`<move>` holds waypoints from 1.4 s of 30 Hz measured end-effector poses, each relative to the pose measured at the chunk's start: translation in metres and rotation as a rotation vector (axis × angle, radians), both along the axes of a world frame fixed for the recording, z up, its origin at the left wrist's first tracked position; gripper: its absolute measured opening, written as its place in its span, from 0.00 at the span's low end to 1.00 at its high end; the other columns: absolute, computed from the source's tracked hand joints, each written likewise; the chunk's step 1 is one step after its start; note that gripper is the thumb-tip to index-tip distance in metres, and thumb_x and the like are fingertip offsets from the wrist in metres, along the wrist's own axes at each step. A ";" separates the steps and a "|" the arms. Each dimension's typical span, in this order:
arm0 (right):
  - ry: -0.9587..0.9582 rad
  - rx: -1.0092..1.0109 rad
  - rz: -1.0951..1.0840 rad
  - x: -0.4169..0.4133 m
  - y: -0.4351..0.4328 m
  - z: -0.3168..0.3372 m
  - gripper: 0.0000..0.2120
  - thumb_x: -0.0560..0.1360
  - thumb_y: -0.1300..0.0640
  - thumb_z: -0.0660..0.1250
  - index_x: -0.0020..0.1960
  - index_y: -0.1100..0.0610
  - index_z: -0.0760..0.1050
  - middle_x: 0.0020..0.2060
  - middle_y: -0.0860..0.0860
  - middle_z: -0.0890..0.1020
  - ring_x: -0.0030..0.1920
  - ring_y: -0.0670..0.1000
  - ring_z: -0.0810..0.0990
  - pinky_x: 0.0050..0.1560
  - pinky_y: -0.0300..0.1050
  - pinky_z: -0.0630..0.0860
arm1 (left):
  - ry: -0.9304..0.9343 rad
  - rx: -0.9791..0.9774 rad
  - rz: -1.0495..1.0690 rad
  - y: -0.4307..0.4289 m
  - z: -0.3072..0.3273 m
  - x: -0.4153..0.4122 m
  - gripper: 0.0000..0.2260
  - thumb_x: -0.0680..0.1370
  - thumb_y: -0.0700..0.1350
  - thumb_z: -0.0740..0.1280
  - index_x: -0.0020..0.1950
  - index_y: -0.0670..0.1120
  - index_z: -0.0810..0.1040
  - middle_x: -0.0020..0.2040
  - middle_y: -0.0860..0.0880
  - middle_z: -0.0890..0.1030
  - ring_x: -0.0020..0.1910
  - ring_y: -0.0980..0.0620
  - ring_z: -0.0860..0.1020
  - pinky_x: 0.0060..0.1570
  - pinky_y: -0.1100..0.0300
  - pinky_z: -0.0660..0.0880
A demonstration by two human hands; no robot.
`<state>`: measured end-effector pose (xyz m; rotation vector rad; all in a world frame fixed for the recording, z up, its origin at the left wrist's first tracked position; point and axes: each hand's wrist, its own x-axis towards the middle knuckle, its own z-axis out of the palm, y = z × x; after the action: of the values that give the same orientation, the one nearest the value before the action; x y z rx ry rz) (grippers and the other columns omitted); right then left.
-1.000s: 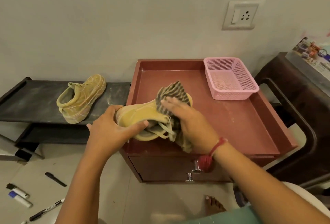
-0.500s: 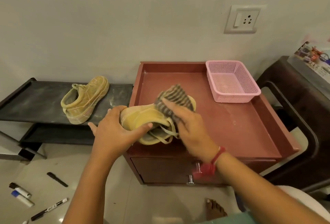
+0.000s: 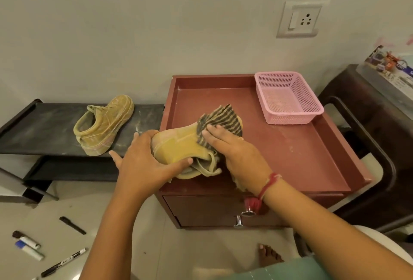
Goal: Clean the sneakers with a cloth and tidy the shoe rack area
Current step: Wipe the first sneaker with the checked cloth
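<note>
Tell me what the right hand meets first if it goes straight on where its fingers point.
The striped cloth it presses onto the held sneaker, bunched just ahead; beyond that, probably the red cabinet top's raised left rim, though depth is unclear.

Free tray floor beside pink basket

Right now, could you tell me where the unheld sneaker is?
Head view, left: the unheld sneaker stands on the black shoe rack, beside the red cabinet.
</note>
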<state>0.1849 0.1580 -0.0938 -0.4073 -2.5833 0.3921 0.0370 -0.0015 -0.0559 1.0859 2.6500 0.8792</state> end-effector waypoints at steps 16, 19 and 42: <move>0.195 -0.353 -0.340 -0.003 0.011 0.027 0.19 0.77 0.64 0.58 0.66 0.53 0.70 0.57 0.54 0.79 0.56 0.54 0.78 0.58 0.48 0.73 | 0.016 -0.015 -0.061 0.001 -0.003 -0.006 0.48 0.51 0.80 0.62 0.65 0.57 0.65 0.64 0.51 0.73 0.71 0.43 0.66 0.70 0.33 0.46; -0.043 -0.083 -0.019 -0.015 -0.025 0.023 0.27 0.74 0.67 0.61 0.71 0.52 0.63 0.69 0.52 0.68 0.70 0.51 0.64 0.73 0.52 0.57 | 0.017 -0.012 -0.095 -0.002 -0.003 -0.007 0.44 0.51 0.78 0.63 0.62 0.59 0.63 0.62 0.53 0.73 0.70 0.43 0.67 0.70 0.33 0.48; 0.310 -0.743 -0.671 0.009 0.066 0.001 0.22 0.76 0.69 0.55 0.68 0.57 0.69 0.63 0.56 0.75 0.63 0.56 0.72 0.63 0.42 0.66 | -0.163 0.094 -0.030 0.001 -0.002 -0.008 0.45 0.52 0.76 0.67 0.66 0.59 0.65 0.54 0.61 0.71 0.60 0.49 0.73 0.66 0.35 0.64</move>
<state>0.1936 0.2242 -0.0933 -1.2939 -1.7765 1.0476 0.0288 -0.0002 -0.0574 1.0238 2.4759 1.0484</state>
